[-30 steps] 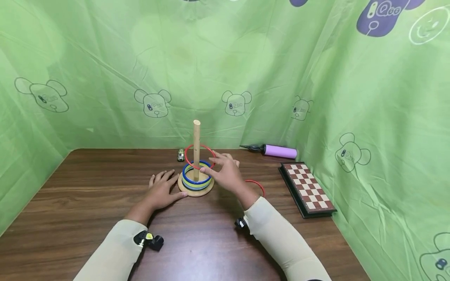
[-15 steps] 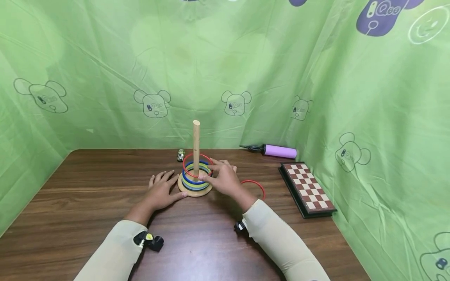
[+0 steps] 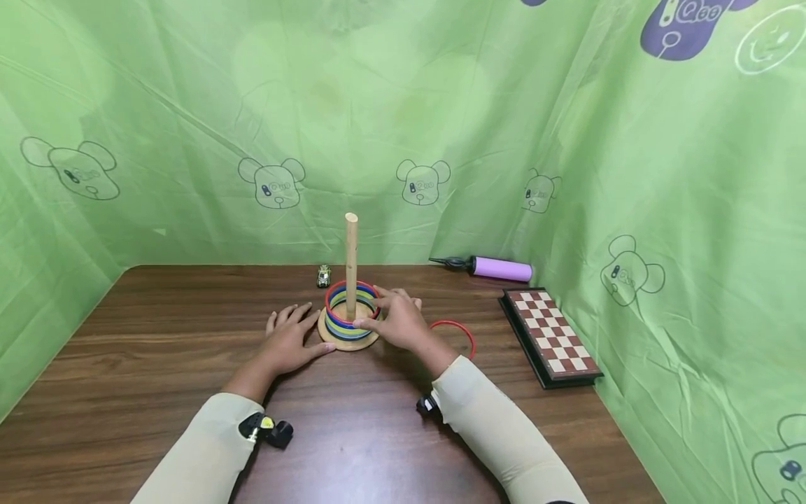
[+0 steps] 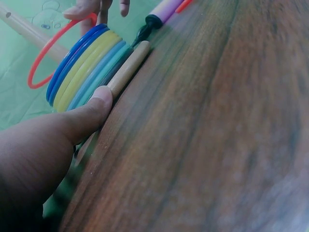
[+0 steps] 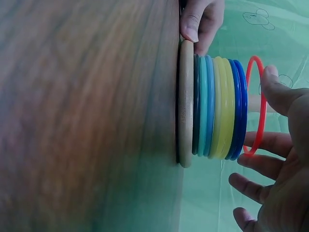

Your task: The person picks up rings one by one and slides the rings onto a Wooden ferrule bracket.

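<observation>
My right hand (image 3: 403, 320) pinches a red ring (image 5: 263, 116) between thumb and fingers. The ring circles a wooden peg (image 3: 351, 252), tilted slightly and just above the stack in the right wrist view. Below it on the peg lie blue rings (image 5: 239, 108), yellow rings (image 5: 224, 108), and light blue, teal and dark rings. They rest on a round wooden base (image 5: 186, 106). My left hand (image 3: 291, 346) lies at the base's left side, its thumb (image 4: 102, 96) touching the base's rim and its other fingers spread on the table.
Another red ring (image 3: 462, 327) lies on the table behind the right forearm. A small toy car (image 3: 324, 276) and a purple hand pump (image 3: 500, 269) lie near the back edge. At right sits a checkered board (image 3: 554, 336). Green curtains (image 3: 352, 126) enclose the table.
My right hand has moved down, lowering the red ring along the peg from well above the stack to just over the blue rings. The left hand has stayed still.
</observation>
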